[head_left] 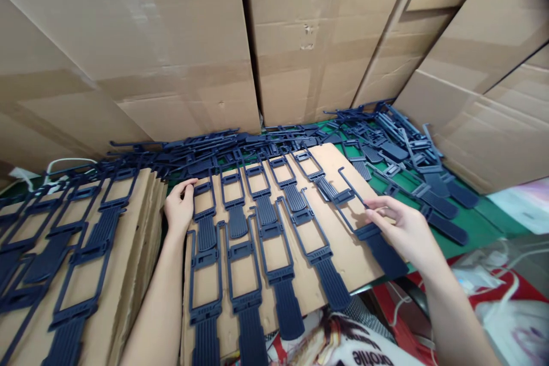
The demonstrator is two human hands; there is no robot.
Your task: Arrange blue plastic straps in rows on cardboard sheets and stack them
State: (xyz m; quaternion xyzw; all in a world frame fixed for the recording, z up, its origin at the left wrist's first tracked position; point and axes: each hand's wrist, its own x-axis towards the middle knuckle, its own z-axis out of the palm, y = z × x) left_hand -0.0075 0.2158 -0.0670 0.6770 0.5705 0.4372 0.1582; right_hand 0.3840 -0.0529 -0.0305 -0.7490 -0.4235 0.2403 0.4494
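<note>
Dark blue plastic frames with ribbed, paddle-like ends lie in two rows on a cardboard sheet [347, 263]. My right hand [397, 223] pinches the side bar of one such plastic frame [351, 206] at the right end of the near row; its paddle end reaches past the sheet's edge. My left hand [180, 206] is at the sheet's far left corner, fingers curled beside the top of another plastic frame [203, 197]. Whether those fingers grip the sheet, the frame or nothing is hidden.
A stack of cardboard sheets [141, 240] bearing more frames stands at left. Loose frames pile up [386, 143] along the back on a green tabletop [480, 229]. Large cardboard boxes [317, 40] wall off the back and right. A white cable [68, 161] lies at far left.
</note>
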